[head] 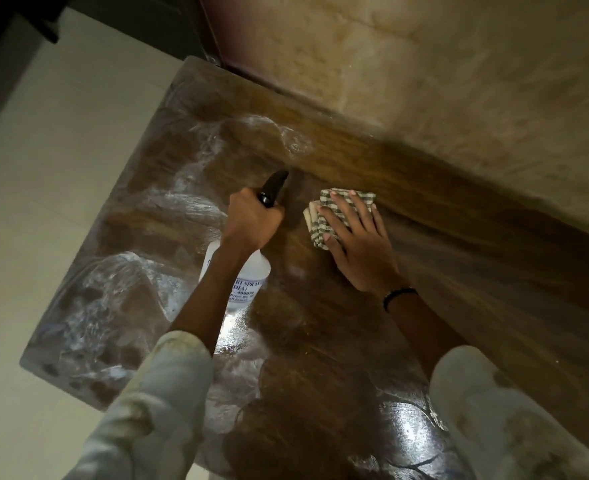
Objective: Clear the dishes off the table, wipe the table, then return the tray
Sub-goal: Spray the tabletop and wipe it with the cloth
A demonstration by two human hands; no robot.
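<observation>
Folded checked cloth (338, 216) lay on the tabletop (321, 341) toward its far right, close to the wall edge. Right hand (362, 244) pressed flat on it, fingers straight and spread, grip not curled round the cloth; palm trailing onto bare wood on the near side. Judged: flat pressure spreads load across the fold, suited to a wiping stroke. Black band on the right wrist.

Left hand (251, 223) was wrapped round the neck of a spray bottle (241, 275), grip closed on it just below the black trigger head (274, 187). Nozzle pointed away toward the far end of the tabletop; translucent white body with a printed label hung below the wrist, just beside the cloth on its left. Judged: bottle held ready so that wetting and wiping can alternate without setting either down. Whether a finger was on the trigger, could not tell.

No dishes or tray in view; judged clearing finished, wipe step under way, tray return still to do.

Tabletop: dark wood grain, glossy, with whitish wet streaks and swirls across the left and far parts and bright glare at near right. Right strip by the wall looked drier. Pale sleeves (154, 403) at the near edge. Rough beige wall (459, 81) to the right and far side, light tiled floor (43, 168) to the left
</observation>
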